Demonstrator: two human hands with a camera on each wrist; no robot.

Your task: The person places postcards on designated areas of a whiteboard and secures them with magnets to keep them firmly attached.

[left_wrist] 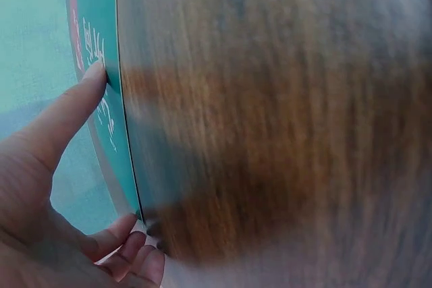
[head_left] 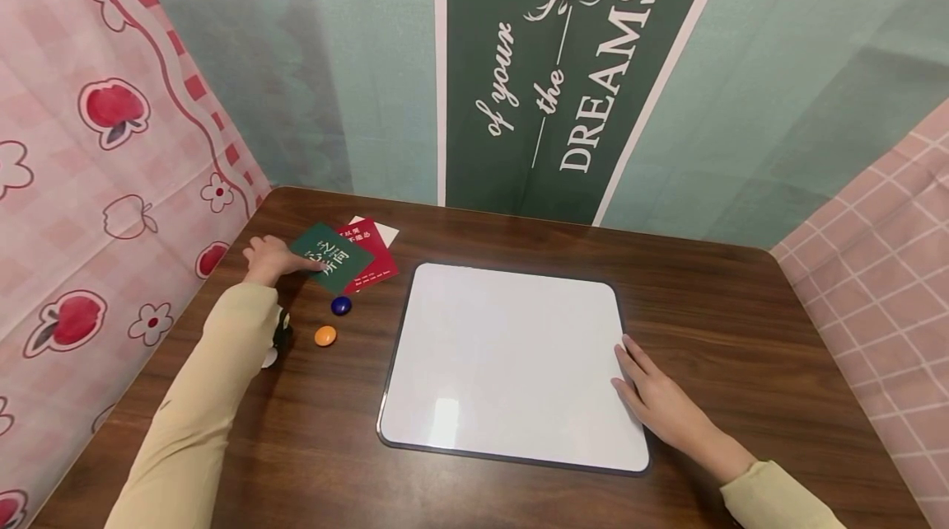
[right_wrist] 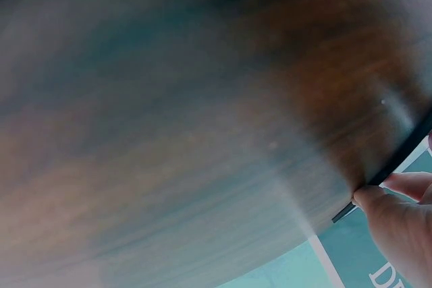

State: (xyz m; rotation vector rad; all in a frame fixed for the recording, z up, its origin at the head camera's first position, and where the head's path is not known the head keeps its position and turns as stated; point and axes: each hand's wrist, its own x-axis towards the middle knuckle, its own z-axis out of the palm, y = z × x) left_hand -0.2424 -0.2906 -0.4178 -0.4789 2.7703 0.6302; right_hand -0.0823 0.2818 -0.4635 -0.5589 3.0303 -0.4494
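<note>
My left hand [head_left: 268,257] is at the far left of the table, its thumb laid straight on a green card [head_left: 348,261] with white characters. In the left wrist view, the index fingertip is right at the card's corner and the other fingers bend loosely. Under the green card lie a red card [head_left: 381,261] and a white card [head_left: 387,232]. My right hand [head_left: 663,405] rests on the right edge of a whiteboard [head_left: 511,364] lying flat, fingers fairly straight. In the right wrist view, its thumb and a finger touch the board's dark rim [right_wrist: 401,154].
A small blue disc [head_left: 341,305] and an orange disc [head_left: 325,336] lie between the left sleeve and the whiteboard. Beneath that sleeve shows a dark piece [head_left: 281,330] with a white part. Cloth hangings border the wooden table [head_left: 712,298] at the back and both sides.
</note>
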